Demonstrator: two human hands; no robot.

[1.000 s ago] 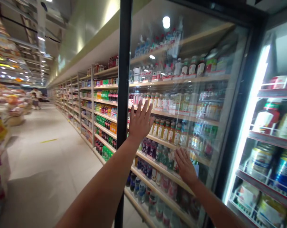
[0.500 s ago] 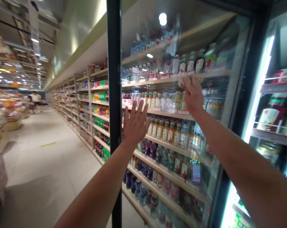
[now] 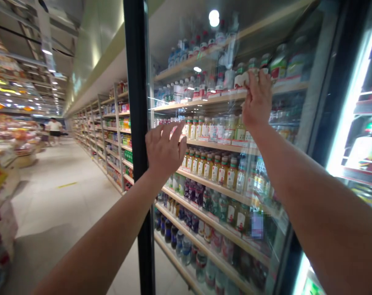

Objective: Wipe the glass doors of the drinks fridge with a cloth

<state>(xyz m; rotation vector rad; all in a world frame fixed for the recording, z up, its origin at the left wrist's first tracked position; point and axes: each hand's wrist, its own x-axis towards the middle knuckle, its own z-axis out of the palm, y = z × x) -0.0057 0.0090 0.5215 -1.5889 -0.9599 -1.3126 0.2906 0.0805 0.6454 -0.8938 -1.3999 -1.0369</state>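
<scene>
I stand at a glass cooler door (image 3: 186, 37) with a black frame (image 3: 135, 123). My left hand (image 3: 163, 149) lies against the glass near the frame, fingers stretched out, holding nothing. My right hand (image 3: 258, 100) is raised high on the same pane, fingers pressed on a small pale cloth (image 3: 249, 76) that shows just past the fingertips. Through the glass I see the aisle's shelves of drink bottles (image 3: 210, 164).
The lit cooler interior (image 3: 364, 135) with bottles on wire racks is at the right. A long aisle of stocked shelves (image 3: 112, 123) runs back on the left beside a tiled floor (image 3: 59, 205). People (image 3: 53, 129) stand far down the aisle. Goods displays stand at the left edge.
My right hand has risen from low on the glass to near the top, with the cloth under its fingers. The left hand stayed on the pane and the door frame shifted left in view.
</scene>
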